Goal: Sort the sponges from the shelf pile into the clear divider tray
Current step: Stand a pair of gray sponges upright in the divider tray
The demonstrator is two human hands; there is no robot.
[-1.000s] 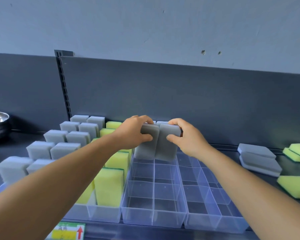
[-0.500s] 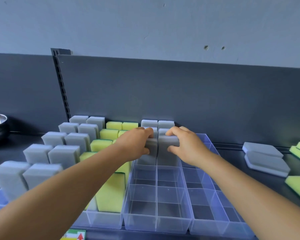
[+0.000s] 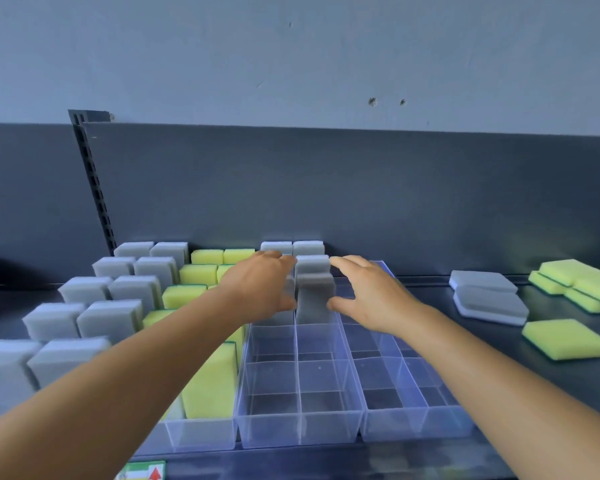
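The clear divider tray (image 3: 300, 429) sits on the dark shelf in front of me. Upright grey sponges (image 3: 84, 320) fill its left columns and yellow sponges (image 3: 212, 382) the column beside them. In a middle column, two grey sponges stand side by side; the right one (image 3: 314, 301) shows between my hands, while the left one is mostly hidden behind my left hand (image 3: 260, 287). My right hand (image 3: 364, 294) hovers just right of the pair. Both hands have their fingers spread and hold nothing.
Loose grey sponges (image 3: 489, 299) lie stacked on the shelf to the right, with a pile of yellow sponges (image 3: 575, 282) behind them and a single yellow sponge (image 3: 565, 342) nearer me. A dark back panel (image 3: 361, 195) stands behind the tray. The tray's near and right compartments hold nothing.
Both hands lowered the two grey sponges into adjacent compartments, then let go and spread their fingers. The view has tilted down slightly.
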